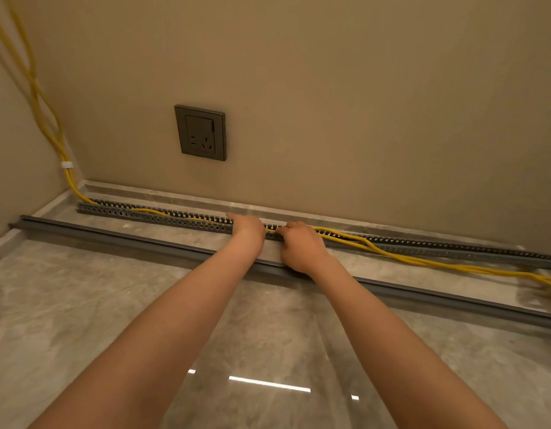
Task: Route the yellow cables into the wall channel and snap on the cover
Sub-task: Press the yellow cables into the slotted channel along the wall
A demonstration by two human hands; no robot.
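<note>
Head view, landmark: the long grey slotted plastic cable channel (pixel 162 215) lies on the floor along the foot of the beige wall (pixel 329 88).
Yellow cables: the thin yellow cables (pixel 401 253) come down in the left corner, held together by a small white clip (pixel 66 165), and enter the left end of the channel. They lie inside the channel up to the hands. To the right of the hands they leave the channel and run loose over its front side, on the floor, towards the right edge.
Left hand: the left hand (pixel 247 226) rests on top of the channel, about in its middle, the fingers pressed down on it. Whether the fingers close on a cable I cannot tell.
Right hand: the right hand (pixel 300 243) is just beside the left hand, on its right, not touching it. Its fingers are curled at the channel where the cables come out; a firm grip on them cannot be confirmed.
Cover: the long dark grey plastic cover strip (pixel 113 235) lies on the floor in front of the channel, almost parallel to it, not on it.
Floor: the glossy grey marble tile floor (pixel 82 305) carries the channel and the cover.
Socket: a dark grey square wall socket (pixel 200 132) sits on the wall above the channel.
</note>
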